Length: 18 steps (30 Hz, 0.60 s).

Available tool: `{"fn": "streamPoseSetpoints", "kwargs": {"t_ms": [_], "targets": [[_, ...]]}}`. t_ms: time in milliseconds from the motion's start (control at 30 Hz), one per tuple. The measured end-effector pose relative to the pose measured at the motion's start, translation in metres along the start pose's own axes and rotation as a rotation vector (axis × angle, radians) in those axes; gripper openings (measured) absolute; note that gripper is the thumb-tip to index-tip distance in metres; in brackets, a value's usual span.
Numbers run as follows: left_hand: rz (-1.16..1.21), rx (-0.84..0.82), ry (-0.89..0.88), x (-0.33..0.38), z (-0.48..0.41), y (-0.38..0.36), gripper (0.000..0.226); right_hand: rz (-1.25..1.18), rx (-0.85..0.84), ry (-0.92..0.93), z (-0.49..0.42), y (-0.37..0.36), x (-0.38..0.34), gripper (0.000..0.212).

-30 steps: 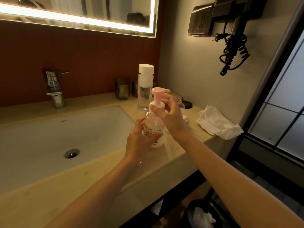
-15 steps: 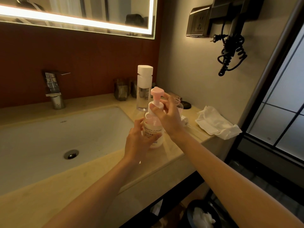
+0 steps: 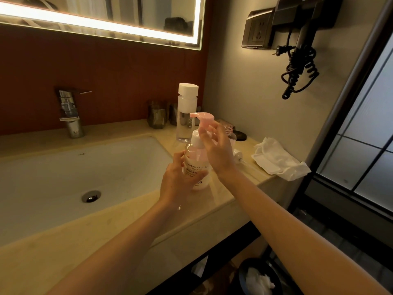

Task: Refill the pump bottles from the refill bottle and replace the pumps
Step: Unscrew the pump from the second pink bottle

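A round clear plastic pump bottle (image 3: 197, 169) with printed lettering stands on the smooth beige stone table (image 3: 127, 220), near its front edge and just right of the sunken white sink (image 3: 63, 177). The left hand (image 3: 178, 184) grips the bottle's body, fingers wrapped round the near side. The right hand (image 3: 219, 150) is curled round the pump (image 3: 202, 119) at its white collar, thumb on the collar's left side, with the flat glossy pink head above the fingers.

Behind it, nearer the back edge, stands a tall slim clear refill bottle (image 3: 187, 116) with a blocky white cap. A second white pump (image 3: 238, 155) lies on the table just right of the right hand. A crumpled white tissue (image 3: 278, 160) sits at the table's right edge. A square chrome tap (image 3: 70, 116) rises at the back edge behind the sink.
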<state>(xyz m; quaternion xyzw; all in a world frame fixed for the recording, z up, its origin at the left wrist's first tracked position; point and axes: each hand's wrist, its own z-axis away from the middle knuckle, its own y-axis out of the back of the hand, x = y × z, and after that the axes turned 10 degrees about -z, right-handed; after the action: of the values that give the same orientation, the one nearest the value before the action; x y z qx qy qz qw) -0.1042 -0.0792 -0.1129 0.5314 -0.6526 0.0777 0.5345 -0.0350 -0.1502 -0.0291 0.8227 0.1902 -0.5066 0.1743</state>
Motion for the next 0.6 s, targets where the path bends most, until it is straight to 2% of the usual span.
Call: {"fn": "streamPoseSetpoints", "kwargs": {"t_ms": [100, 167, 367, 500, 600], "targets": [[0.001, 0.004, 0.001, 0.0005, 0.0006, -0.0002, 0.067, -0.008, 0.147, 0.043, 0.0020, 0.0019, 0.0012, 0.039], [0.007, 0.004, 0.009, 0.0009, 0.0008, -0.0005, 0.067, -0.031, 0.130, 0.035, 0.0022, 0.0032, 0.0020, 0.037], [0.006, 0.006, -0.006, 0.0007, 0.0006, -0.0007, 0.066, -0.013, -0.098, -0.012, 0.0001, 0.0004, -0.0014, 0.049], [0.003, 0.001, -0.003, 0.0002, 0.0004, -0.0003, 0.067, 0.152, 0.025, 0.054, -0.0004, 0.0017, 0.0027, 0.066], [-0.007, 0.001, -0.002, 0.0002, 0.0001, -0.0008, 0.068, 0.143, 0.053, 0.086, 0.0007, 0.0047, 0.0050, 0.065]]}}
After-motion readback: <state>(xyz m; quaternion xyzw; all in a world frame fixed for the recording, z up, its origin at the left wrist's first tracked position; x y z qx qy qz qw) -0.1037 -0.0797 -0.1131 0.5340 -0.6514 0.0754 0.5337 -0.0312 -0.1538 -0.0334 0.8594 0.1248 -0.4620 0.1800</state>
